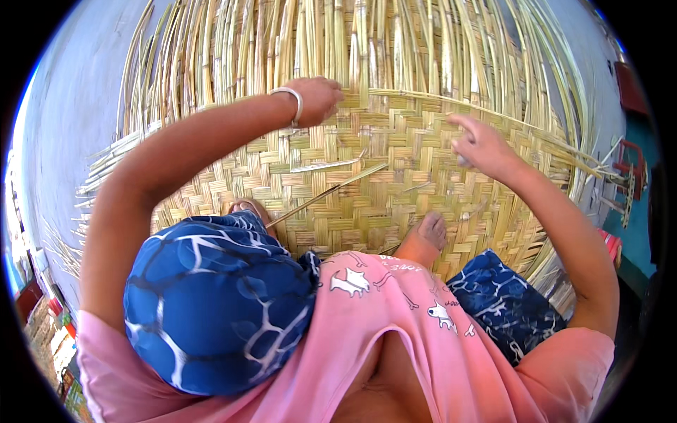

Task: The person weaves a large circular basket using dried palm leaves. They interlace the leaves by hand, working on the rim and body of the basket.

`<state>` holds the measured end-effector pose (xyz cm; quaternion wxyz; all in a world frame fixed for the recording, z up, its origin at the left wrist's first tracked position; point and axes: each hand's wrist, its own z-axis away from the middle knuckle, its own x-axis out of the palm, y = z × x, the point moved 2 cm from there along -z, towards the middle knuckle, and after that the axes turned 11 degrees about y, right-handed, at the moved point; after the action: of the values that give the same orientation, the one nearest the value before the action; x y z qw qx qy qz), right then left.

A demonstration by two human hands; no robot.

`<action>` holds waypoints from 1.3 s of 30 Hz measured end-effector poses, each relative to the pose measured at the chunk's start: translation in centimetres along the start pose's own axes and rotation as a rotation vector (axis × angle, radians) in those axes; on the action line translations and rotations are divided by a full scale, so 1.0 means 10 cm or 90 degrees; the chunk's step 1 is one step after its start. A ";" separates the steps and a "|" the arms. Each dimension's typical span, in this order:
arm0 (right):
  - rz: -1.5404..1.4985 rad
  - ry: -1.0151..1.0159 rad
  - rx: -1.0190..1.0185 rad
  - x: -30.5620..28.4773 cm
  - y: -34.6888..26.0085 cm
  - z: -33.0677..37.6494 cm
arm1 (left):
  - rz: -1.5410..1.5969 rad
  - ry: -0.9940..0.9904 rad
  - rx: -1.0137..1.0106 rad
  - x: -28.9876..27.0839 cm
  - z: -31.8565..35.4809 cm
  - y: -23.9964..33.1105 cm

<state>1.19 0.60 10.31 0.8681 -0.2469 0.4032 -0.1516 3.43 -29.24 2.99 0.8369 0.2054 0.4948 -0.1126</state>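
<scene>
A large woven mat of pale yellow bamboo strips [367, 190] lies on the floor in front of me, with long loose strips [338, 42] fanning out from its far edge. My left hand [319, 99], a silver bangle on its wrist, presses on the woven edge where the loose strips start. My right hand [481, 144] pinches a thin horizontal strip [423, 99] that runs across the uprights. My bare feet rest on the mat near me. A loose splinter of strip [328, 192] lies on the weave between my arms.
The grey concrete floor [70, 120] surrounds the mat. My knees in blue patterned cloth [211, 303] and a pink shirt fill the near side. A red metal object [627, 169] stands at the right edge. Coloured clutter sits at the lower left.
</scene>
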 end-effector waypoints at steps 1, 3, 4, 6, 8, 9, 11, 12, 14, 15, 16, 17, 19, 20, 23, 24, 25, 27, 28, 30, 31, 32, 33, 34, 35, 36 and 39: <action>0.043 -0.018 -0.010 -0.11 0.11 0.11 | 0.029 -0.060 -0.032 -0.15 -0.03 0.02; 0.056 -0.023 -0.007 -0.24 0.34 0.33 | 0.024 -0.031 0.023 -0.45 -0.08 0.15; 0.026 -0.013 0.006 -0.23 0.49 0.42 | 0.019 -0.028 0.026 -0.59 -0.16 0.25; -0.032 -0.018 0.040 -0.15 0.71 0.47 | 0.007 0.005 0.058 -0.69 -0.39 0.41; -0.087 -0.049 0.075 0.01 0.87 0.40 | 0.007 0.019 0.059 -0.65 -0.59 0.59; -0.127 -0.052 0.085 0.12 0.92 0.33 | 0.009 0.010 0.049 -0.62 -0.68 0.68; -0.207 -0.051 0.113 0.30 0.99 0.20 | 0.008 -0.028 0.027 -0.47 -0.88 0.79; -0.203 -0.055 0.093 0.34 1.03 0.13 | 0.020 -0.017 0.027 -0.35 -0.97 0.77; -0.193 -0.068 0.052 0.37 1.12 -0.01 | 0.066 0.019 -0.004 -0.26 -1.09 0.74; -0.189 -0.069 0.038 0.32 1.18 -0.09 | 0.102 0.046 -0.034 -0.29 -1.11 0.73; -0.184 -0.070 0.024 0.26 1.23 -0.18 | 0.138 0.073 -0.066 -0.32 -1.13 0.72; -0.178 -0.073 0.009 0.21 1.26 -0.27 | 0.152 0.055 -0.109 -0.32 -1.13 0.73; -0.168 -0.023 0.032 -0.01 1.12 -0.43 | 0.180 0.024 -0.203 -0.45 -1.01 0.84; -0.162 0.001 0.043 -0.12 1.02 -0.51 | 0.212 0.069 -0.240 -0.38 -1.02 0.79; -0.191 0.047 -0.019 -0.32 0.82 -0.89 | 0.272 0.233 -0.335 -0.30 -1.06 0.65; -0.202 0.084 -0.053 -0.35 0.78 -1.04 | 0.334 0.270 -0.379 -0.22 -1.12 0.54; -0.212 0.119 -0.091 -0.38 0.75 -1.20 | 0.398 0.261 -0.417 -0.21 -1.15 0.46; -0.102 0.127 -0.119 -0.45 0.70 -1.51 | 0.527 0.239 -0.489 -0.20 -1.17 0.38; -0.048 0.131 -0.131 -0.46 0.69 -1.62 | 0.504 0.211 -0.495 -0.24 -1.21 0.42; 0.058 0.146 -0.135 -0.45 0.67 -1.74 | 0.421 0.191 -0.449 -0.25 -1.32 0.43; 0.111 0.154 -0.137 -0.44 0.65 -1.79 | 0.379 0.180 -0.425 -0.27 -1.36 0.44; 0.092 0.165 -0.140 -0.42 0.72 -1.90 | 0.384 0.151 -0.430 -0.28 -1.41 0.43; 0.008 0.109 -0.092 -0.42 0.70 -1.90 | 0.436 0.151 -0.449 -0.29 -1.41 0.39; -0.074 0.053 -0.043 -0.44 0.68 -1.88 | 0.488 0.150 -0.468 -0.28 -1.41 0.36; -0.156 -0.003 0.008 -0.44 0.68 -1.85 | 0.540 0.150 -0.485 -0.26 -1.42 0.31; -0.191 0.024 -0.030 -0.44 0.67 -1.82 | 0.610 0.189 -0.481 -0.21 -1.43 0.26; -0.338 0.109 -0.072 -0.43 0.65 -1.68 | 0.661 0.305 -0.435 -0.08 -1.42 0.18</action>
<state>-14.10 2.81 0.08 0.7456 -0.3785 0.4039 -0.3712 -7.39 -21.17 -1.91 0.6671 0.1599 0.5118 0.5171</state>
